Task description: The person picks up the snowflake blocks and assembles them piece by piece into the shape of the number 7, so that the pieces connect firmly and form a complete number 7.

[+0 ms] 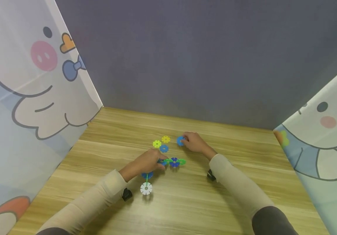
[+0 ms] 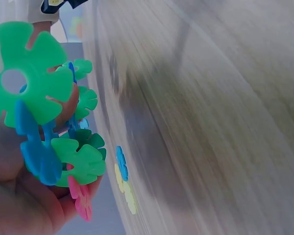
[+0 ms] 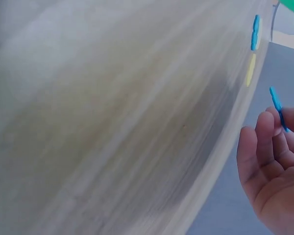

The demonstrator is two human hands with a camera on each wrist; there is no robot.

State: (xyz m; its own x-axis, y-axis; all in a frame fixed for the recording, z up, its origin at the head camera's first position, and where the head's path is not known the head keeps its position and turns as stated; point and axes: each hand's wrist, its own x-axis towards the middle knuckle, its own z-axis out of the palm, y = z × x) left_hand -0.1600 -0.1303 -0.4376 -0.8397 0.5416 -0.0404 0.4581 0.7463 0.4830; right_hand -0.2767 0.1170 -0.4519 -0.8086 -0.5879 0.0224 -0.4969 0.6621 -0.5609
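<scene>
My left hand (image 1: 148, 161) grips a chain of interlocking plastic flower discs above the table. A dark blue disc (image 1: 174, 162) and a green disc (image 1: 182, 162) stick out to its right, and a white disc (image 1: 146, 188) hangs at the near end. In the left wrist view, a large green disc (image 2: 44, 93) and a pink disc (image 2: 81, 198) show in the chain, whose middle the fingers partly hide. Further back and to the right, my right hand (image 1: 196, 142) pinches a single blue disc (image 3: 274, 96) between thumb and fingertips, raised off the table.
Three loose discs lie on the wooden table (image 1: 244, 163) beyond the left hand: yellow (image 1: 166, 139), yellow-green (image 1: 157, 144) and blue (image 1: 164, 148). A dark grey panel (image 1: 186, 65) stands at the back, with cartoon-printed panels at both sides.
</scene>
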